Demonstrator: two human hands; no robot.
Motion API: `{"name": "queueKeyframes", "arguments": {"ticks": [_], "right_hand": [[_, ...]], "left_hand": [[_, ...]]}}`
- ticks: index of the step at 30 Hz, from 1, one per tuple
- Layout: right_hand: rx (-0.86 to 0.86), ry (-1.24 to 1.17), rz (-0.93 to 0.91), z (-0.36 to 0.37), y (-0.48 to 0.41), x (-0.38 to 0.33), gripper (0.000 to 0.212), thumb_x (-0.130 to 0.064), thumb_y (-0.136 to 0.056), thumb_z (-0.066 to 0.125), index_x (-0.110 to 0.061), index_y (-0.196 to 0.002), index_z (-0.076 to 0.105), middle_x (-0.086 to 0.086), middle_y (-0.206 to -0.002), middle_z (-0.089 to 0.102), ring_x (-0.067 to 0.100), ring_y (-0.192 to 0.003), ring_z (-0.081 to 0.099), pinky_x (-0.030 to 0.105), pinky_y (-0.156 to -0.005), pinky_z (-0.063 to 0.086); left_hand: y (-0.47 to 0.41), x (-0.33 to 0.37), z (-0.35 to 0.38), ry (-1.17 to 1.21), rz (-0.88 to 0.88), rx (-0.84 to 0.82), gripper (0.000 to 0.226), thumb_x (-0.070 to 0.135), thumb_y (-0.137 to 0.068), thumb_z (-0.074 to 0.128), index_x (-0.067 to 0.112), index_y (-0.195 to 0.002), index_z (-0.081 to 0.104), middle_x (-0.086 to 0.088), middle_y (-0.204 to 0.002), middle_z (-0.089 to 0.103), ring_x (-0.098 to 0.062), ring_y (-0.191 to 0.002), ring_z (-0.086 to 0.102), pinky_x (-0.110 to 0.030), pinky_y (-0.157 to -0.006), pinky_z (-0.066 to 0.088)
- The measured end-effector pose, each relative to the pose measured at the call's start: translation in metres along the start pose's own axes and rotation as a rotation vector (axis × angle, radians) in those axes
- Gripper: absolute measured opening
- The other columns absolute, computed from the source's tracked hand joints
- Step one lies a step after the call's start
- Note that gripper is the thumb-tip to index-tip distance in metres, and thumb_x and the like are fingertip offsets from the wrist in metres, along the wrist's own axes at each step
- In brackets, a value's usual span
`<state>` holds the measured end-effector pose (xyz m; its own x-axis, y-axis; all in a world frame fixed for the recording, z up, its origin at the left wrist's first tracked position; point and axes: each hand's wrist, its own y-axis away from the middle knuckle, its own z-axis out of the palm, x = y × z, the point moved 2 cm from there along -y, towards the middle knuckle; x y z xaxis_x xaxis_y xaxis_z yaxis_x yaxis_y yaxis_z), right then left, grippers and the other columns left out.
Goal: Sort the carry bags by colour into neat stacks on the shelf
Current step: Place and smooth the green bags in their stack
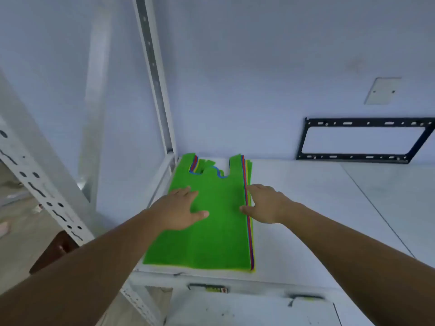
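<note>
One mixed stack of flat carry bags lies at the left end of the white shelf. A green bag is on top. Blue, red and yellow edges show along the stack's right side and at the handles. My left hand rests flat on the green bag's left half, fingers spread. My right hand lies palm down against the stack's right edge, thumb touching the green bag, fingers on the shelf beside it. Neither hand grips anything.
A white slotted upright stands at the shelf's back left corner, another at the front left. A black metal bracket hangs on the wall behind. A lower shelf level shows below the front edge.
</note>
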<state>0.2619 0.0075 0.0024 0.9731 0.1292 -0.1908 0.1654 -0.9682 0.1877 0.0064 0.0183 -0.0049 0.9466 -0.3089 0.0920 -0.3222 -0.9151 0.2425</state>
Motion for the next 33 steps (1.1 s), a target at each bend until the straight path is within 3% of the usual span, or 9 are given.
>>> {"name": "queueKeyframes", "arguments": {"ticks": [6, 12, 16, 21, 24, 26, 29, 31, 33], "right_hand": [[-0.097, -0.043, 0.018, 0.033, -0.002, -0.003, 0.056, -0.058, -0.085, 0.057, -0.015, -0.121, 0.047, 0.010, -0.127, 0.054, 0.034, -0.117, 0.052, 0.045, -0.094, 0.046], [-0.096, -0.110, 0.025, 0.046, 0.000, -0.005, 0.077, -0.058, -0.085, 0.059, -0.016, -0.145, 0.035, 0.010, -0.148, 0.042, 0.033, -0.132, 0.045, 0.049, -0.106, 0.041], [-0.075, -0.137, 0.043, 0.053, -0.002, -0.005, 0.078, -0.056, -0.087, 0.059, -0.016, -0.148, 0.032, 0.010, -0.153, 0.037, 0.034, -0.135, 0.042, 0.050, -0.108, 0.039], [-0.068, -0.189, 0.053, 0.051, 0.000, -0.009, 0.075, -0.061, -0.078, 0.058, -0.019, -0.138, 0.043, 0.009, -0.143, 0.046, 0.034, -0.128, 0.049, 0.052, -0.103, 0.042], [-0.079, -0.304, 0.039, 0.058, -0.002, 0.005, 0.065, -0.067, -0.065, 0.052, -0.026, -0.116, 0.055, 0.005, -0.118, 0.061, 0.029, -0.106, 0.061, 0.048, -0.092, 0.051], [-0.064, -0.372, 0.016, 0.056, 0.004, 0.008, 0.053, -0.059, -0.070, 0.057, -0.024, -0.110, 0.059, 0.002, -0.108, 0.065, 0.025, -0.097, 0.063, 0.046, -0.088, 0.053], [0.001, -0.434, 0.009, 0.054, 0.014, 0.013, 0.047, -0.040, -0.085, 0.066, -0.014, -0.123, 0.060, -0.001, -0.118, 0.060, 0.024, -0.109, 0.059, 0.042, -0.098, 0.047], [0.048, -0.463, 0.053, 0.056, 0.019, 0.018, 0.049, -0.037, -0.089, 0.066, -0.013, -0.131, 0.057, 0.006, -0.125, 0.057, 0.026, -0.115, 0.057, 0.040, -0.101, 0.046], [0.112, -0.509, 0.065, 0.056, 0.023, 0.023, 0.037, -0.035, -0.090, 0.065, -0.015, -0.121, 0.063, 0.004, -0.116, 0.061, 0.023, -0.107, 0.059, 0.037, -0.095, 0.048]], "left_hand": [[0.000, 0.000, 0.043, -0.041, 0.005, -0.086, 0.100, 0.084, -0.082, 0.036, 0.027, -0.159, 0.007, -0.006, -0.167, 0.002, -0.029, -0.153, 0.006, -0.051, -0.123, 0.013], [0.008, -0.005, 0.040, 0.041, -0.027, 0.008, 0.109, 0.078, -0.072, 0.062, 0.028, -0.158, 0.016, -0.004, -0.167, 0.007, -0.028, -0.152, 0.012, -0.048, -0.123, 0.017], [0.037, 0.031, 0.034, 0.036, 0.217, 0.116, 0.093, 0.076, -0.072, 0.064, 0.033, -0.150, 0.035, 0.007, -0.160, 0.030, -0.016, -0.145, 0.028, -0.039, -0.120, 0.022], [0.052, 0.079, 0.062, 0.015, 0.442, 0.086, 0.092, 0.074, -0.072, 0.065, 0.035, -0.148, 0.033, 0.013, -0.158, 0.027, -0.010, -0.142, 0.027, -0.035, -0.117, 0.030], [0.047, 0.083, 0.066, 0.051, 0.449, 0.154, 0.072, 0.058, -0.082, 0.066, 0.033, -0.145, 0.041, 0.013, -0.154, 0.034, -0.009, -0.138, 0.034, -0.034, -0.112, 0.037], [0.045, 0.080, 0.065, 0.107, 0.431, 0.144, 0.061, 0.057, -0.087, 0.063, 0.033, -0.141, 0.048, 0.016, -0.151, 0.039, -0.006, -0.133, 0.041, -0.031, -0.108, 0.042], [0.041, 0.073, 0.064, 0.232, 0.408, 0.098, 0.056, 0.058, -0.089, 0.061, 0.030, -0.137, 0.056, 0.017, -0.147, 0.048, -0.002, -0.130, 0.046, -0.030, -0.109, 0.040], [0.038, 0.069, 0.064, 0.357, 0.372, 0.087, 0.053, 0.056, -0.089, 0.062, 0.028, -0.134, 0.061, 0.016, -0.142, 0.055, 0.000, -0.130, 0.049, -0.030, -0.111, 0.039], [0.036, 0.068, 0.065, 0.457, 0.334, 0.081, 0.048, 0.052, -0.091, 0.062, 0.028, -0.132, 0.064, 0.016, -0.137, 0.060, 0.002, -0.126, 0.053, -0.026, -0.109, 0.041]]}}
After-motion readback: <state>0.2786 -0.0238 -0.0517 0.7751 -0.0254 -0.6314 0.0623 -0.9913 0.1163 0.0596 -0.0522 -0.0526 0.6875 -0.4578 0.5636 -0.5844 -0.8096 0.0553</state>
